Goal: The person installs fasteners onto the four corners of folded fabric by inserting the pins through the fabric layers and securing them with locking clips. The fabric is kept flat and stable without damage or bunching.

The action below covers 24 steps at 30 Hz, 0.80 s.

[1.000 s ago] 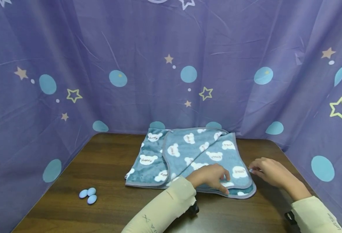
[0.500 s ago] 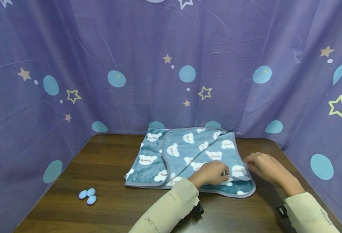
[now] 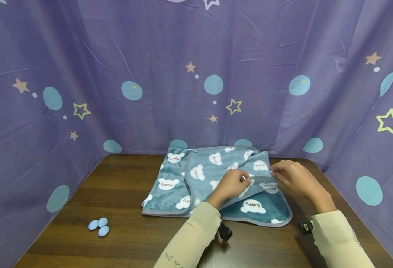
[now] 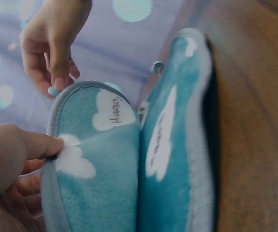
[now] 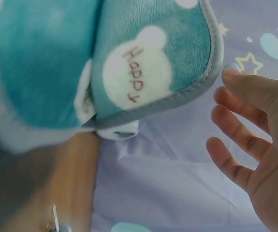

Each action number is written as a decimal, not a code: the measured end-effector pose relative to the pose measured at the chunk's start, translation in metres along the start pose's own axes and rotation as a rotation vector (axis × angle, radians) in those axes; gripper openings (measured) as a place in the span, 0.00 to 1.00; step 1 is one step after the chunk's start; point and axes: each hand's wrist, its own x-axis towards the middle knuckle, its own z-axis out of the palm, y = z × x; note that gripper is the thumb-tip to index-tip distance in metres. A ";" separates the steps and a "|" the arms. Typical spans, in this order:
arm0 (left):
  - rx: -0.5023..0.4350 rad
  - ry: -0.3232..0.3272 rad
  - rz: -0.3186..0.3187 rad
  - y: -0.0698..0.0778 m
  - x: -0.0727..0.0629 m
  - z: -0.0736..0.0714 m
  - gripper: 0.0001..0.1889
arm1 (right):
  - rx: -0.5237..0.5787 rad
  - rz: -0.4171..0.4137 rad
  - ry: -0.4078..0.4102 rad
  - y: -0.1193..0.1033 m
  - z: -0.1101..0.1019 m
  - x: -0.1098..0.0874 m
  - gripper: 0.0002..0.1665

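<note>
A teal fleece blanket (image 3: 173, 197) with white bear heads and grey piping lies folded on the table. My left hand (image 3: 231, 184) pinches the edge of its upper layer, thumb on the inner side in the left wrist view, and holds that flap raised, baring the darker layer (image 3: 266, 210) below. My right hand (image 3: 293, 178) is at the flap's far corner. Between its thumb and index finger it pinches a small light-blue oval piece (image 4: 54, 91) beside the piping; whether the piece is fixed to the cloth I cannot tell. The other right fingers are spread in the right wrist view.
Several similar light-blue oval pieces (image 3: 103, 222) lie together on the table's left side. A small round piece (image 3: 195, 151) sits at the blanket's back edge. The brown wooden table (image 3: 122, 193) is enclosed by a purple patterned curtain (image 3: 169, 74) at the back and sides.
The left hand has taken the flap's front edge and lifted it up and back. The right hand has moved back and left along the blanket's right side. The oval pieces stay put.
</note>
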 end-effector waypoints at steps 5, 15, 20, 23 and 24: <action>-0.144 0.108 -0.062 -0.011 0.000 -0.007 0.11 | 0.041 -0.065 0.103 -0.002 0.002 0.013 0.10; -0.209 0.285 -0.081 -0.021 0.004 -0.012 0.11 | 0.188 -0.011 0.071 -0.006 0.018 0.032 0.09; -0.192 0.312 -0.090 -0.020 0.007 -0.017 0.12 | 0.272 0.128 -0.040 -0.005 0.022 0.034 0.06; -0.197 0.317 -0.100 -0.019 0.008 -0.019 0.12 | 0.308 0.169 -0.081 -0.004 0.021 0.035 0.07; -0.198 0.319 -0.100 -0.019 0.008 -0.019 0.12 | 0.314 0.174 -0.089 -0.003 0.021 0.036 0.06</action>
